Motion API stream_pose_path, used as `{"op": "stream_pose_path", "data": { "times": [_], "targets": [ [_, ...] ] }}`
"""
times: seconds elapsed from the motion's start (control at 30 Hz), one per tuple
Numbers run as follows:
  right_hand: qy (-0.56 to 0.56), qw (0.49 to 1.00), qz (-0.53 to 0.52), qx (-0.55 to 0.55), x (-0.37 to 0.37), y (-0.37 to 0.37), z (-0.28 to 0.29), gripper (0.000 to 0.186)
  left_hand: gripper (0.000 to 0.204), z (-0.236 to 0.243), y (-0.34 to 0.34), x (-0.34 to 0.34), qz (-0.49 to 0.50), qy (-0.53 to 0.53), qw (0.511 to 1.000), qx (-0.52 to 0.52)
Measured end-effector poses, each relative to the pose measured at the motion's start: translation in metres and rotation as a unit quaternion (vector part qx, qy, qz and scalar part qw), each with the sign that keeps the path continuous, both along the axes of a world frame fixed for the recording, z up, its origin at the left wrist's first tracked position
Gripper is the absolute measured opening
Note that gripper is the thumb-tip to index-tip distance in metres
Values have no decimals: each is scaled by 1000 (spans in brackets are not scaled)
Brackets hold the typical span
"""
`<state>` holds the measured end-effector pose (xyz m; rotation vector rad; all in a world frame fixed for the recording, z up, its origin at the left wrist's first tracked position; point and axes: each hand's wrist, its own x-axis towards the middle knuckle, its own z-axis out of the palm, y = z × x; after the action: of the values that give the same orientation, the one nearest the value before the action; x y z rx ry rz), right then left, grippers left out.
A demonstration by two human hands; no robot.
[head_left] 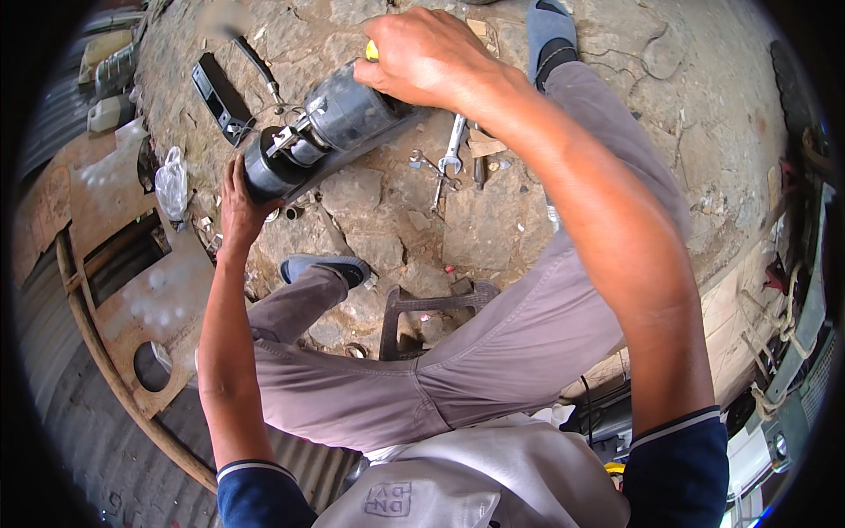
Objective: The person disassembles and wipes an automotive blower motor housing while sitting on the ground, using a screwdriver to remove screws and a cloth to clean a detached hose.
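A black cylindrical machine part (348,119) lies slanted across the stony ground in front of me, with bare metal fittings (299,141) in a gap between its two round sections. My left hand (241,207) is closed round its lower left end, thumb underneath and fingers along the side. At the upper right end, my right hand (427,57) is closed in a fist. A bit of something yellow (372,51) sticks out of that fist; the rest of it is hidden by the fingers.
An open-end wrench (453,145) and smaller tools lie right of the part. Beyond it are a black rectangular device (220,99) and a black-handled tool (255,66). A clear plastic bag (172,185) sits left, near a brown panel (114,202). My sandalled feet flank the work.
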<state>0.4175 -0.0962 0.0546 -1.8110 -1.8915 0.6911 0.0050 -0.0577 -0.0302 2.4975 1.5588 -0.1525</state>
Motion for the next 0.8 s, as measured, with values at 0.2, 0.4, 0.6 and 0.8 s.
{"op": "stream_pose_path", "data": {
  "times": [0.2, 0.4, 0.6, 0.8],
  "targets": [
    [-5, 1000, 14, 2, -6, -2, -10, 30, 121, 2, 0, 3, 20, -5, 999, -28],
    [-14, 1000, 16, 12, -4, -4, -8, 27, 120, 0, 1, -1, 1, -10, 1000, -14],
    [-29, 1000, -7, -7, 3, -10, -10, 26, 120, 1, 3, 1, -1, 1, 1000, -12],
    [4, 994, -35, -102, 38, -63, -12, 29, 121, 5, 3, 4, 0, 0, 1000, -21]
  ]
}}
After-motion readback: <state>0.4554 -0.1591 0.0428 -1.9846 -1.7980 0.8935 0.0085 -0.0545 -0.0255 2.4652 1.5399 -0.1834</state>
